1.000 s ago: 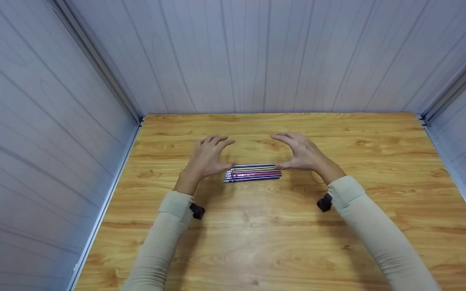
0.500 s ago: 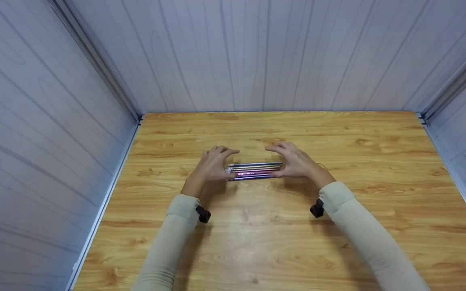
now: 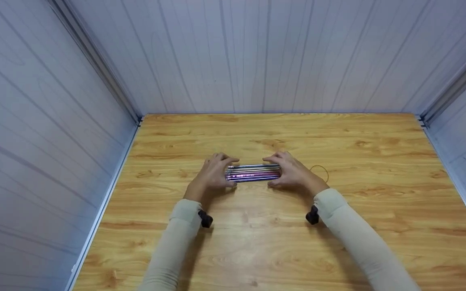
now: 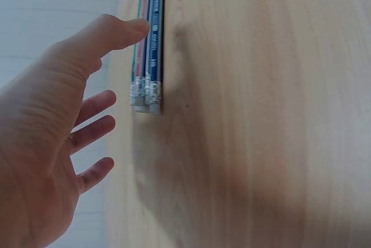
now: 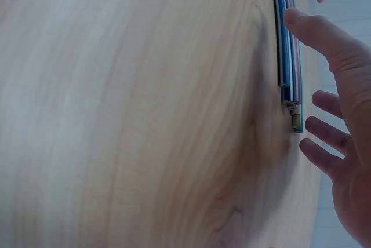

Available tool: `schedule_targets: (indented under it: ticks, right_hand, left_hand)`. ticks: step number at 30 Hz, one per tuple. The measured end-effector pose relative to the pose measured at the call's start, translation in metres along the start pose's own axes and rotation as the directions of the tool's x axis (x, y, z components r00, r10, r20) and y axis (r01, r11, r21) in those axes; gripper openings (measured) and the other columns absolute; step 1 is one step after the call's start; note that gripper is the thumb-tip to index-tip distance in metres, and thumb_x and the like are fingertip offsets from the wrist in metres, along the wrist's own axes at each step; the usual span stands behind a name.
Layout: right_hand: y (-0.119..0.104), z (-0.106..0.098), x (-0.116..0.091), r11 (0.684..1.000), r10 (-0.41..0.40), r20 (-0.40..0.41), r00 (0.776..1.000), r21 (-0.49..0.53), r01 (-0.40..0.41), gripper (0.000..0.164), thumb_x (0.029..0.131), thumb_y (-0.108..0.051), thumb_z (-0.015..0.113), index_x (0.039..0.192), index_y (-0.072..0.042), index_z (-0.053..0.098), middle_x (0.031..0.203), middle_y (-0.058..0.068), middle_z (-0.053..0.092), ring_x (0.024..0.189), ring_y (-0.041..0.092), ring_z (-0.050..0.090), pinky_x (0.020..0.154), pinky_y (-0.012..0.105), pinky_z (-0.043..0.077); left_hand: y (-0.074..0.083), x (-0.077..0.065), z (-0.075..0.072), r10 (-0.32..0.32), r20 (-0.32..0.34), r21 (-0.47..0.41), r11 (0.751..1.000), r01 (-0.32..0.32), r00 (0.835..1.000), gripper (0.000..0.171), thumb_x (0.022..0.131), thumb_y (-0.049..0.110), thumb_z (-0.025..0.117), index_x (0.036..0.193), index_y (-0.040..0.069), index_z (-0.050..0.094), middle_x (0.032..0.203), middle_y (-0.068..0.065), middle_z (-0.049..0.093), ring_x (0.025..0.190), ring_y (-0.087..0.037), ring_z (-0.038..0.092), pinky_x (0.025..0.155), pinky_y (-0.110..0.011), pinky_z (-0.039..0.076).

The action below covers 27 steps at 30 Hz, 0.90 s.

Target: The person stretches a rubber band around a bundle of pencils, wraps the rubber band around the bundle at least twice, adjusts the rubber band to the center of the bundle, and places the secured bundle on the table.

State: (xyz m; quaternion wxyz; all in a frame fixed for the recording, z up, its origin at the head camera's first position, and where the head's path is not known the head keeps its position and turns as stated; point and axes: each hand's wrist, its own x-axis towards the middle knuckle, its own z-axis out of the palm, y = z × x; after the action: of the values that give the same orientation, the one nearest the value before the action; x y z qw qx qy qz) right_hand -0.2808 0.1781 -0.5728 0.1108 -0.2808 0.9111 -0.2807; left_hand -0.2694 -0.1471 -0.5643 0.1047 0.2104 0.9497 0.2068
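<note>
Several pencils [image 3: 253, 173] lie side by side in a flat row on the wooden table, blue ones at the near edge. My left hand [image 3: 213, 171] spans their left end, thumb on the near side and index finger on the far side. At the opposite end, my right hand [image 3: 293, 171] is spread the same way. The left wrist view shows white eraser ends with metal bands on the pencils [image 4: 154, 57]; the thumb [image 4: 136, 26] overlaps them and the other fingers stand apart. In the right wrist view, uneven pencil tips [image 5: 297, 121] show beside loosely bent fingers.
A thin yellow rubber band [image 3: 327, 173] lies on the table [image 3: 253, 242] just right of my right hand. Pale panelled walls [image 3: 249, 60] rise at the table's back and both sides. A small black camera [image 3: 312, 215] sits at my right wrist.
Both hands have come lower and nearer to me, from above the pencils to around their two ends. The gaps between thumbs and index fingers have narrowed. The rubber band shows more fully.
</note>
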Motion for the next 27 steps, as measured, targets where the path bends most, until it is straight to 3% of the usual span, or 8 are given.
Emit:
schedule_targets:
  ticks: [4,13,27]
  right_hand:
    - [0.001,0.006,-0.001,1.000,0.013,0.007,1.000,-0.014,-0.013,0.080,0.092,-0.034,0.092,0.163,-0.016,0.060,0.152,0.018,0.061,0.142,0.039,0.052,0.121,0.063,0.048]
    - [0.001,0.007,0.002,1.000,0.004,-0.016,1.000,-0.026,-0.004,0.064,0.095,-0.030,0.090,0.153,-0.014,0.070,0.142,0.016,0.063,0.133,0.036,0.054,0.114,0.059,0.049]
    - [0.000,0.011,0.006,1.000,0.030,-0.020,0.999,-0.002,-0.030,0.050,0.099,-0.024,0.086,0.146,-0.011,0.074,0.137,0.016,0.063,0.128,0.035,0.054,0.110,0.057,0.048]
  left_hand:
    - [-0.001,-0.001,0.007,-0.014,0.029,-0.013,1.000,0.014,0.999,0.080,0.093,0.036,0.090,0.165,0.024,0.058,0.162,-0.014,0.054,0.153,-0.037,0.048,0.124,-0.058,0.040]
    - [0.000,0.002,0.011,-0.039,0.031,-0.031,0.999,0.040,0.999,0.066,0.097,0.033,0.089,0.158,0.020,0.066,0.153,-0.012,0.059,0.148,-0.033,0.049,0.122,-0.054,0.041]
    - [0.000,0.004,0.015,-0.064,-0.002,-0.046,0.997,0.064,0.998,0.054,0.101,0.030,0.086,0.151,0.017,0.071,0.149,-0.012,0.060,0.140,-0.032,0.054,0.121,-0.052,0.044]
